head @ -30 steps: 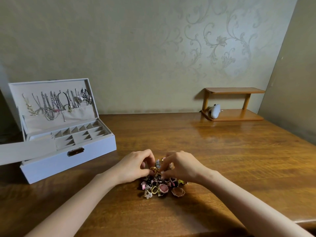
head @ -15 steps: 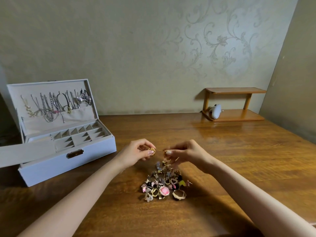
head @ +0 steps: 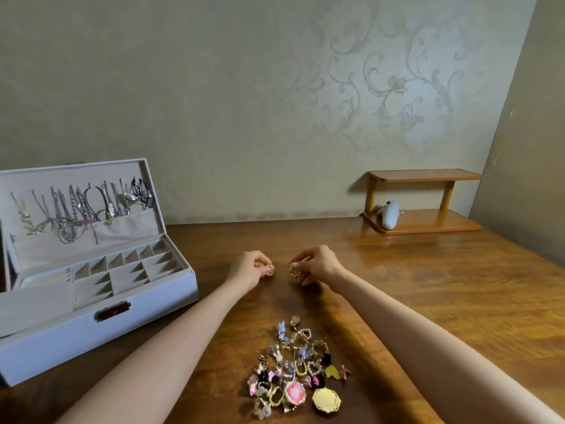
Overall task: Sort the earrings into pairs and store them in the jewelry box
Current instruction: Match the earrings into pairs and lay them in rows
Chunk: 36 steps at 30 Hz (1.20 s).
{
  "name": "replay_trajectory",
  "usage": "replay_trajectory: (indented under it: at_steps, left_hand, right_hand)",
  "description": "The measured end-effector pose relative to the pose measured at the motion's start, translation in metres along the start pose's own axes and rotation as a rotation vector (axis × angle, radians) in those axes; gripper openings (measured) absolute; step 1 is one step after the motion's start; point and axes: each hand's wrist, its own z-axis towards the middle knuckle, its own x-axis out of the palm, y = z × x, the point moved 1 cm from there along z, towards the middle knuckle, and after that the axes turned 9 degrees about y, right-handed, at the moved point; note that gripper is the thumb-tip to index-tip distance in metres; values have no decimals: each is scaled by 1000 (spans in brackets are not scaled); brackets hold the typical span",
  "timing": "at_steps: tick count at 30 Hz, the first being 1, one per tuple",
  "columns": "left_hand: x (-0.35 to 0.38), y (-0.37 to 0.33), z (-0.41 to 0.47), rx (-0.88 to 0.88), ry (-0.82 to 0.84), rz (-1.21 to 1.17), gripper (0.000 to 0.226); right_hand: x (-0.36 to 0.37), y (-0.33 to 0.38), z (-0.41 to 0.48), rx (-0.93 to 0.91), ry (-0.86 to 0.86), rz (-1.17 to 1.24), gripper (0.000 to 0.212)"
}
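Earrings wait mostly in a loose heap [head: 296, 371] at 6 o'clock on the desk [head: 443, 316], with two more held beyond it, at 12 o'clock from the heap. At 9 o'clock the jewelry box [head: 91, 332] stands open. Its small compartments [head: 122, 270] look bare, and necklaces [head: 76, 206] hang in the lid. Just right of the box, the left hand [head: 249, 267] pinches a textured gold earring [head: 270, 269] between thumb and curled fingers [head: 260, 260]. Close beside it but not touching, the right hand [head: 318, 264] pinches a smoother gold hoop [head: 293, 272] the same way.

The step appears to be a comparison. The two pieces seem to differ in surface, though both are small, so turning them face-up side by side would settle whether they match. A true pair belongs together in one compartment. A mismatch is better set apart from the heap than dropped back into it. At 2 o'clock a wooden shelf [head: 425, 175] holds a pale object [head: 389, 215], well out of the way.
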Motion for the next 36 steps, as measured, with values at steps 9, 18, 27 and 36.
replay_trajectory:
  at_steps: [9,18,27,36]
  left_hand:
    - [5,5,25,7,-25,88,21]
    - [10,13,27,23,-127,171,23]
    - [11,10,29,36,-124,188,24]
    - [12,8,30,19,-112,216,29]
  right_hand:
    - [8,4,27,68,56,68,15]
    - [19,7,32,-32,100,-200,28]
    - [22,0,39,-20,-125,-247,16]
    - [23,2,45,31,-110,-167,26]
